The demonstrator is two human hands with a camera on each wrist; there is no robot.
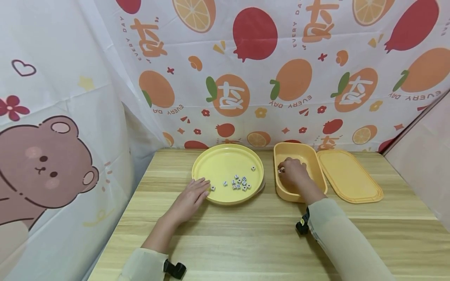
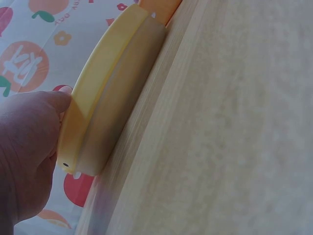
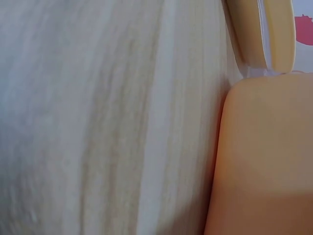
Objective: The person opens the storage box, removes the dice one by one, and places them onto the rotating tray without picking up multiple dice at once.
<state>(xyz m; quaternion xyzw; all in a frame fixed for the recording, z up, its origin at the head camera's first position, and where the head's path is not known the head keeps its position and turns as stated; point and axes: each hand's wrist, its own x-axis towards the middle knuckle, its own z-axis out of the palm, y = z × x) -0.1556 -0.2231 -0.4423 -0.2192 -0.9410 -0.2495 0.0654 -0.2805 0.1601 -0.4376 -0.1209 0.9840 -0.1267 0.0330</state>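
A round yellow tray [image 1: 228, 156] with a raised rim holds several white dice with dark pips. Most dice [image 1: 239, 182] are grouped right of its middle; one die [image 1: 253, 168] lies apart near the right rim. My left hand [image 1: 190, 197] rests on the tray's left rim, fingers extended, beside another die [image 1: 213, 188]. In the left wrist view, that hand [image 2: 29, 142] touches the yellow rim [image 2: 105, 63]. My right hand [image 1: 294, 173] reaches into an orange rectangular box [image 1: 318, 168], its curled fingertips pinching a small white die [image 1: 281, 170]. The right wrist view shows only the box's outer wall [image 3: 269, 156].
A flat orange lid [image 1: 351, 175] lies right of the box on the wood-grain table [image 1: 239, 238]. Behind the table hangs a fruit-print cloth [image 1: 260, 97], and a bear-print cloth [image 1: 45, 164] hangs on the left. The tray and box stand side by side.
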